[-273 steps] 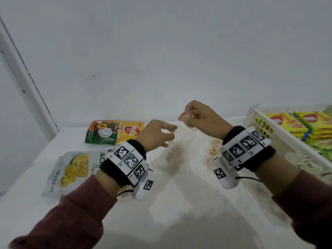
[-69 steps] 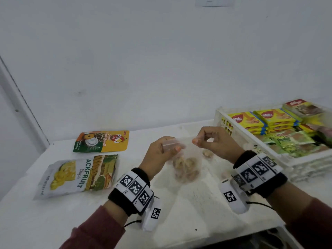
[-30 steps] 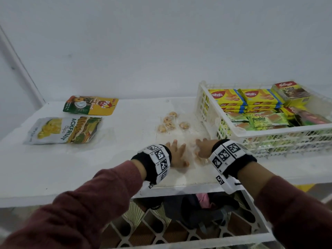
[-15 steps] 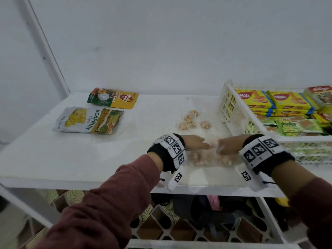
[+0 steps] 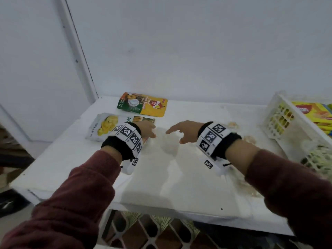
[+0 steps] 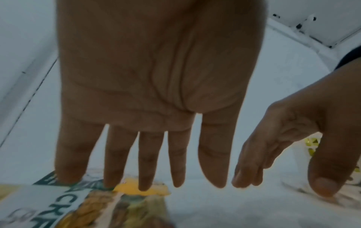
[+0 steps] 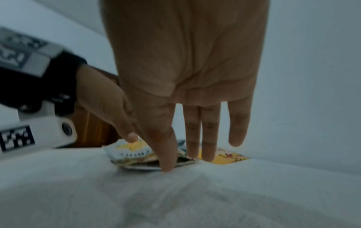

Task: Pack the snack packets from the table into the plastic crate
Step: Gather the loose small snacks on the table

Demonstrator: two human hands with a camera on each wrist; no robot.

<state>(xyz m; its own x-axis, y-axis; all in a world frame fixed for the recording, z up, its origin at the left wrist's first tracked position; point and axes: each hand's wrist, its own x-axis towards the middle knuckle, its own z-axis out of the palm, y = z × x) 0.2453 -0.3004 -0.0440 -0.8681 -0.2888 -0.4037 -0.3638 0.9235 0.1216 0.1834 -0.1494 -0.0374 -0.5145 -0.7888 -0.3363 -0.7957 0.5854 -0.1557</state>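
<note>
Both hands open, empty: left hand (image 5: 146,129) over jackfruit packet (image 5: 106,127) on table (image 5: 172,178), right hand (image 5: 185,130) just beside. Best pinch both short edges, lift flat, carry to crate (image 5: 280,121).

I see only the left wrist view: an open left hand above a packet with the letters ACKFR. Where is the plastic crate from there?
Observer: The white plastic lattice crate stands at the right end of the white table, beyond the right hand. Yellow packets lie in it.
Operator: Is another packet left on the table?
Observer: Yes. An orange-and-green pouch lies flat behind the white jackfruit packet, nearer the wall.
Operator: Is anything lying near the crate?
Observer: Small pale round snacks lie on the table just left of the crate.
</note>
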